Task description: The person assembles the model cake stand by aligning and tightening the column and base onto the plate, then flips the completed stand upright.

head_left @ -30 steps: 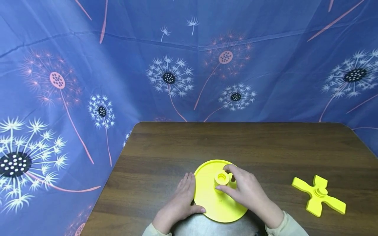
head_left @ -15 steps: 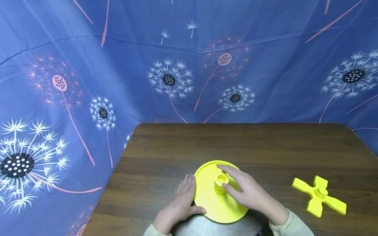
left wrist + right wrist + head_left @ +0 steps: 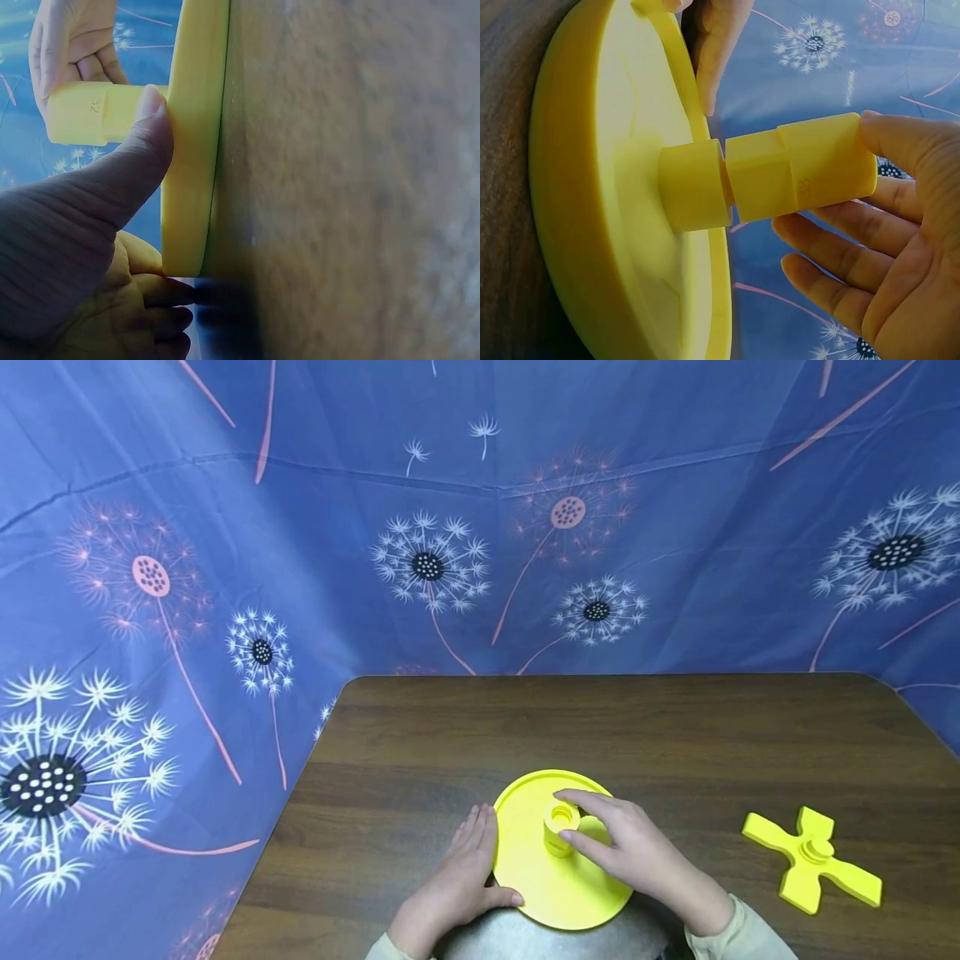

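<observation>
A round yellow base (image 3: 540,893) with a raised rim and a short central socket (image 3: 696,186) lies on the table. My left hand (image 3: 461,868) presses against the left of its rim, fingers straight and thumb (image 3: 152,124) at the near edge. Between thumb and fingertips my right hand (image 3: 637,843) holds a hollow, stepped yellow cylinder (image 3: 799,169) by its wide upper end. Its narrower end meets the socket at a slight tilt, with a thin gap along one side in the right wrist view. A small number is marked on the cylinder.
A yellow cross-shaped piece (image 3: 808,860) with four flared arms and a round peg lies to the right on the brown wooden table (image 3: 405,735). Behind the table hangs a blue dandelion-print cloth (image 3: 330,527).
My right hand loosened its fingers from the cylinder half a second ago, then brought thumb and fingertips back onto its top. The left hand and the base have stayed in place.
</observation>
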Action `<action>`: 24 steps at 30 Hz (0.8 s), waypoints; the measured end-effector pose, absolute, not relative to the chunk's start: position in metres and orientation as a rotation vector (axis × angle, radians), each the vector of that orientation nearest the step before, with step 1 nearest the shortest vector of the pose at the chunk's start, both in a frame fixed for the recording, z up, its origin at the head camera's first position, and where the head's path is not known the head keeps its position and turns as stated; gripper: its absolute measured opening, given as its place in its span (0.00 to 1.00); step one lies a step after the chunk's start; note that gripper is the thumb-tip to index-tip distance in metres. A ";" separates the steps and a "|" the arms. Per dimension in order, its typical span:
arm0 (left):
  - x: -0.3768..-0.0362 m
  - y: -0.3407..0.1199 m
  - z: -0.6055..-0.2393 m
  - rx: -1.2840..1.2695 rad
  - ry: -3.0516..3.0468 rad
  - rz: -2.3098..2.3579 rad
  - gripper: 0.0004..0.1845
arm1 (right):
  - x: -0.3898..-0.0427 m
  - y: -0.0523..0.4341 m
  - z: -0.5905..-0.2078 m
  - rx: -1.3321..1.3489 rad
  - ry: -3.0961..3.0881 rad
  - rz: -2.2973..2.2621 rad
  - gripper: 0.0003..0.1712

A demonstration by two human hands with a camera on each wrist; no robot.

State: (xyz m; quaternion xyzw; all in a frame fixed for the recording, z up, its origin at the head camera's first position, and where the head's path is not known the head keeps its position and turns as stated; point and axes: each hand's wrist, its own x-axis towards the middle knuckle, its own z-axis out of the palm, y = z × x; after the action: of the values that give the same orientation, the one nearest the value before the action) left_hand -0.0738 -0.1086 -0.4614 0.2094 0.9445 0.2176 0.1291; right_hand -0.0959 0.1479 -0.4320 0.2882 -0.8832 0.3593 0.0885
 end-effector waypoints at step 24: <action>-0.073 -0.109 -0.462 0.615 2.759 0.632 0.60 | -0.096 0.141 -0.437 0.736 -2.534 0.994 0.22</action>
State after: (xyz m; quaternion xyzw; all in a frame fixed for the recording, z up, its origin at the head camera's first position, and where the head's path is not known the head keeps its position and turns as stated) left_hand -0.0734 -0.1092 -0.4616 0.2108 0.9453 0.2167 0.1222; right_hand -0.0956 0.1410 -0.4374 0.2576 -0.8871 0.3478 0.1603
